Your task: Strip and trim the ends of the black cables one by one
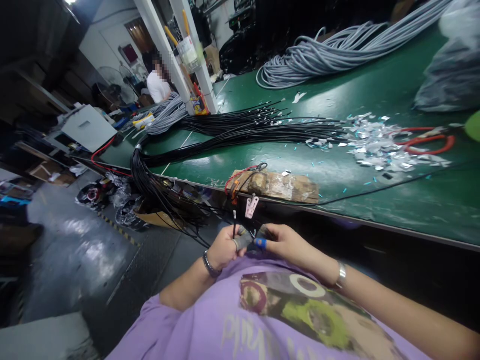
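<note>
As a thin black cable [234, 223] stands upright, tip up, just below the desk's [337, 172] near edge, the left hand [224, 248] pinches it; the right hand [287, 242] curls alongside, grip unclear.

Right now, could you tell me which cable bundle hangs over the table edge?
The black bundle: it spills over the table's near edge; the grey coil and grey bundle lie farther back.

Head-worn camera looks forward and down, close above hands [225, 247], toward green table [375, 95].
</note>
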### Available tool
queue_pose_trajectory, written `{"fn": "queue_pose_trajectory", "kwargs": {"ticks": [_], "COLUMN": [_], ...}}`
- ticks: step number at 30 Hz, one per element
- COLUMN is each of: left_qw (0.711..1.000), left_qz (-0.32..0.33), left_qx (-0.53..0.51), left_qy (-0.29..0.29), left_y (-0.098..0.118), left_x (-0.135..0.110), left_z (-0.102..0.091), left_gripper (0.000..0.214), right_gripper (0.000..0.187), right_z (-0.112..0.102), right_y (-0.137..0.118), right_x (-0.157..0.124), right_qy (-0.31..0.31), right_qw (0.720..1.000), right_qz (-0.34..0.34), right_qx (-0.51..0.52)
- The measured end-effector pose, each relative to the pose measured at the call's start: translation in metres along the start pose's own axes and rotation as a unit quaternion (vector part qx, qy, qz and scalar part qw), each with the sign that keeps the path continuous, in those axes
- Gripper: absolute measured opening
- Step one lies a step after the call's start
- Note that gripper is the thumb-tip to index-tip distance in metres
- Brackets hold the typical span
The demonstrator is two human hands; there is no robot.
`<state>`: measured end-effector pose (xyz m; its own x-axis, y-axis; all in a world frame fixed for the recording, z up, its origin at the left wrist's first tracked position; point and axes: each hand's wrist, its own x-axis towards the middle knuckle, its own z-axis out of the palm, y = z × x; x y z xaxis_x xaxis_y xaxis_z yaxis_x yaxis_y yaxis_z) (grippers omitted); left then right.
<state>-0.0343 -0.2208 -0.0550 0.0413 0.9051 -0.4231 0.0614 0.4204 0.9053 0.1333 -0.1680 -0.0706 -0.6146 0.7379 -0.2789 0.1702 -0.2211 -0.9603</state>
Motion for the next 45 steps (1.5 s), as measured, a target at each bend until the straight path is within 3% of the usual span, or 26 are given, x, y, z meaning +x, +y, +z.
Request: {"fn": "queue_pose_trajectory", "kwargs": {"ticks": [3,9,13,15,17,19,22,25,28,31,36,41,45], "left_qw": [1.0,1.0,0.999,0.998,0.992,0.988,0.995,0.996,0.998,0.999,0.999,0.998,0.998], "left_qz": [0.003,0.014,0.01,0.003,-0.005,-0.007,0.012,0.022,0.012,0.009,0.014,0.029,0.033], "left_qx": [0.003,0.025,0.042,0.043,0.037,0.036,0.06,0.074,0.058,0.034,0.033,0.055,0.058], "left_qy": [0.011,0.005,-0.01,-0.054,-0.122,-0.153,-0.083,-0.031,-0.014,0.005,0.005,0.01,0.011], "left_y": [-0.001,-0.007,-0.005,-0.003,0.0,0.001,-0.001,-0.003,-0.003,-0.001,0.002,0.003,0.004], "left_x": [0.0,0.002,0.002,0.002,0.003,0.004,0.006,0.005,0.002,0.0,-0.002,-0.002,-0.002], "left_z": [-0.001,0.001,0.0,-0.004,-0.007,-0.009,-0.005,0.001,0.0,-0.005,-0.004,0.001,0.001], "left_gripper": [0.049,0.051,0.052,0.052,0.054,0.056,0.052,0.049,0.049,0.05,0.053,0.05,0.05], "right_gripper": [0.034,0.011,0.016,0.027,0.037,0.038,0.018,0.012,0.015,0.011,0.019,0.027,0.036], "right_z": [-0.004,-0.001,-0.002,-0.003,-0.002,-0.002,-0.006,-0.014,-0.026,-0.035,-0.027,-0.007,-0.001], "right_y": [0.0,0.0,0.0,0.001,0.002,0.001,-0.005,-0.008,-0.003,0.005,0.005,-0.005,-0.003], "right_x": [-0.001,-0.006,-0.005,-0.004,-0.003,-0.003,-0.003,-0.005,-0.007,-0.005,0.0,0.0,-0.001], "right_qy": [0.061,0.036,0.01,-0.054,-0.127,-0.155,-0.087,-0.015,0.026,0.066,0.048,0.005,-0.011], "right_qw": [0.99,0.976,0.984,0.996,0.99,0.984,0.987,0.926,0.896,0.917,0.967,0.989,0.998], "right_qz": [-0.08,-0.144,-0.111,-0.053,0.011,0.025,-0.064,-0.13,-0.127,-0.125,-0.174,-0.13,-0.054], "right_qx": [-0.099,-0.161,-0.136,-0.038,0.062,0.082,-0.118,-0.355,-0.425,-0.373,-0.182,-0.07,0.032]}}
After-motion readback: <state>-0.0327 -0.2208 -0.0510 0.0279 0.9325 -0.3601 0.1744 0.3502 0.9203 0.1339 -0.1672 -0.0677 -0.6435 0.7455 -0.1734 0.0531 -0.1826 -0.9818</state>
